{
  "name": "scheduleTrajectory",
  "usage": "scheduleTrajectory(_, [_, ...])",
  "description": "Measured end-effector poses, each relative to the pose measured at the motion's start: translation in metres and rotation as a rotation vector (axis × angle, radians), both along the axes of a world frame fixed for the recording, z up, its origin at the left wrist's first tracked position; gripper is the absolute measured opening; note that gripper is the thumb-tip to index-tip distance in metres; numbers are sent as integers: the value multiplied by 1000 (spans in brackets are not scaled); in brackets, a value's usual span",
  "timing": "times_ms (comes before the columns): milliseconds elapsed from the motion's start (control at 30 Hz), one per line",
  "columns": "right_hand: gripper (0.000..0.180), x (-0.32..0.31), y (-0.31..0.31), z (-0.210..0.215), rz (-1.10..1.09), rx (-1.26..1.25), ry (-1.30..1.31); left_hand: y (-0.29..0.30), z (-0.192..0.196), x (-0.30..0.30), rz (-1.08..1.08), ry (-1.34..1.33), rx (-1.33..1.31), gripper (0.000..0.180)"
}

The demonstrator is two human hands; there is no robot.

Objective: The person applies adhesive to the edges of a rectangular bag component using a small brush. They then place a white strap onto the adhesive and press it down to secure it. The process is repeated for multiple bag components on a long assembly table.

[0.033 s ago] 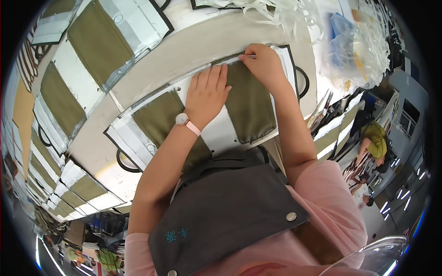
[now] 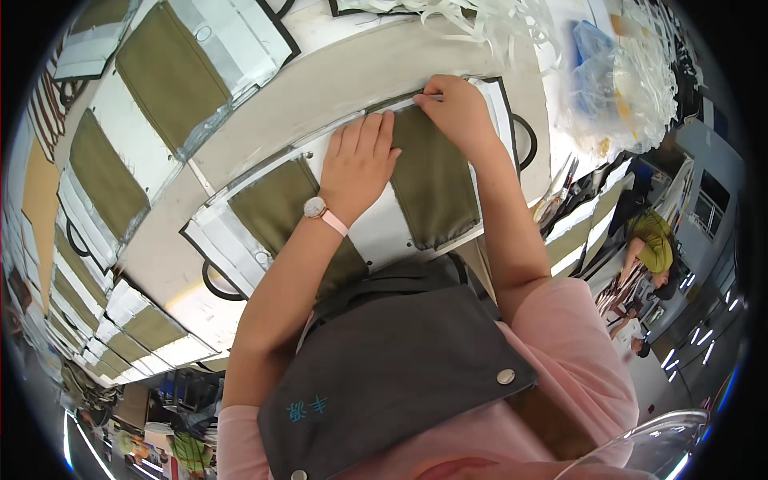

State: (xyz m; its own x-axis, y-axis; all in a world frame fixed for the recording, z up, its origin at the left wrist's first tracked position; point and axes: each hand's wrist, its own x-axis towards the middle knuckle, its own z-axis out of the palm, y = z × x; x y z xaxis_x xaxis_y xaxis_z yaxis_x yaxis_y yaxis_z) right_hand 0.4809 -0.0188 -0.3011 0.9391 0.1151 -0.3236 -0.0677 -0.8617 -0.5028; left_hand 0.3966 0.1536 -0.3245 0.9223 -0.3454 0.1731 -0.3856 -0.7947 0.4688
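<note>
lying flat across the pale worktable (image 2: 264, 120), a white rectangular template board (image 2: 376, 228) carries the olive-green fabric panel (image 2: 436, 184), which looks light, limp and prone to creep. left hand (image 2: 360, 160) presses it down, fingers together and flat. right hand (image 2: 456, 108) pinches the top edge, the best place to grip.

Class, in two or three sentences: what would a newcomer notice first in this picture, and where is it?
At centre, the left hand lies flat on an olive fabric panel set in a white template, while the right hand pinches its top edge. More panels line the bench at left; white strips are heaped top right.
</note>
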Motion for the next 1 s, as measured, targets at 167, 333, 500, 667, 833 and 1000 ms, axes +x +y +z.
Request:
scheduleTrajectory(167, [25,0,6,9,-1,-141,5,-2,3,4,7,13,28,57])
scheduleTrajectory(333, [24,-3,-21,30,-115,-117,-57,0,1,9,24,14,23,55])
scheduleTrajectory(500, [17,0,-43,34,-299,184,134,0,3,8,12,7,58,56])
scheduleTrajectory(667, [13,-5,-39,56,-189,160,23,0,1,9,10,10,64,56])
scheduleTrajectory(833, [12,-4,-66,10,-319,356,86,-1,2,9,4,-13,74,57])
scheduleTrajectory(1000, [12,3,-61,3,-358,279,83,0,1,9,-1,-13,80,57])
